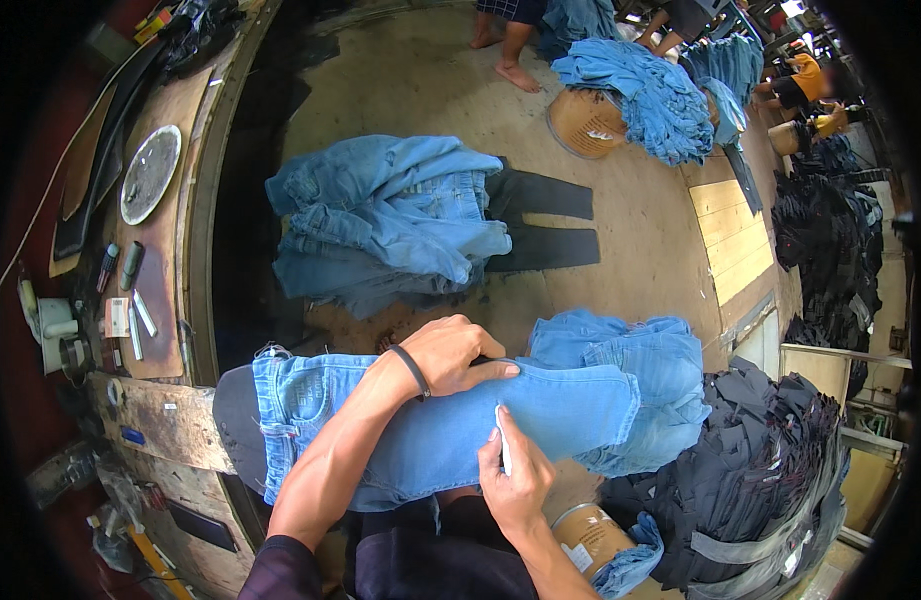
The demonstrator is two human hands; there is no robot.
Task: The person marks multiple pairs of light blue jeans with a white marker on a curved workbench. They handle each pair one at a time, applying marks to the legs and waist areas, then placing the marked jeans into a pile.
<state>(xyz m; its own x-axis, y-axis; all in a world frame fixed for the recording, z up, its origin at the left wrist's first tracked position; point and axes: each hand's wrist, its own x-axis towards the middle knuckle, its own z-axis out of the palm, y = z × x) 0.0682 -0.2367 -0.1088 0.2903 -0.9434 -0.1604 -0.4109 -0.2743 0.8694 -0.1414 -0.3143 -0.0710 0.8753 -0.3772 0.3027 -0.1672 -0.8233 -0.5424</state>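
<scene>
A pair of light blue jeans [570, 405] lies lengthwise across a dark narrow board [238, 415] in front of me, waistband at the left and leg hem at the right. My left hand [450, 355], with a black band at the wrist, grips the leg's far edge; its thumb lies on top of the denim and the other fingers curl over, partly hidden. Between the fingers of my right hand [517, 475] is a slim white chalk-like stick [503, 440], its upper end at the denim of the leg.
More blue jeans [390, 215] are heaped beyond, over dark trousers [550, 220]. Another denim pile [630, 370] sits at the right, near bundled dark garments [730, 460]. A workbench [170, 270] runs along the left. Farther off, other people stand near a denim-topped drum [583, 122].
</scene>
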